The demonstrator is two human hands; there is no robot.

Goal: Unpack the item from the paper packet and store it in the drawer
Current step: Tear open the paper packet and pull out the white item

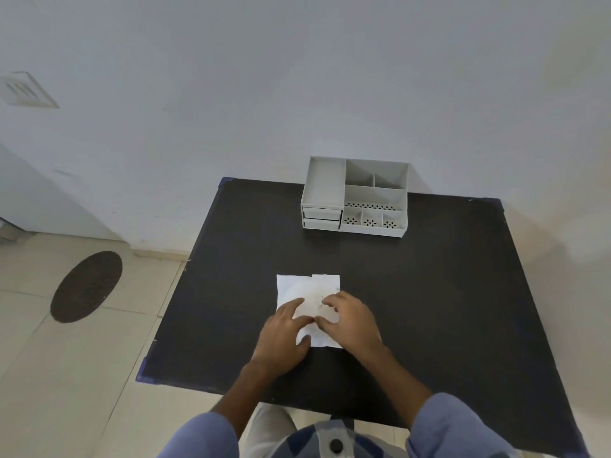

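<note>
A white paper packet (302,290) lies flat on the black table (446,292), near its front middle. My left hand (281,338) rests on the packet's near left part, fingers pinching its paper. My right hand (352,320) covers the near right part, fingertips curled onto the paper beside the left hand's. What the packet holds is hidden. A grey desk organiser (358,198) stands at the table's far edge; its two small drawers (321,218) at the lower left are shut.
The organiser's top has several open compartments, some with perforated floors. A white wall rises right behind the table. Tiled floor lies to the left, with a dark oval mat (86,285). Blue sleeves and a checked shirt fill the bottom.
</note>
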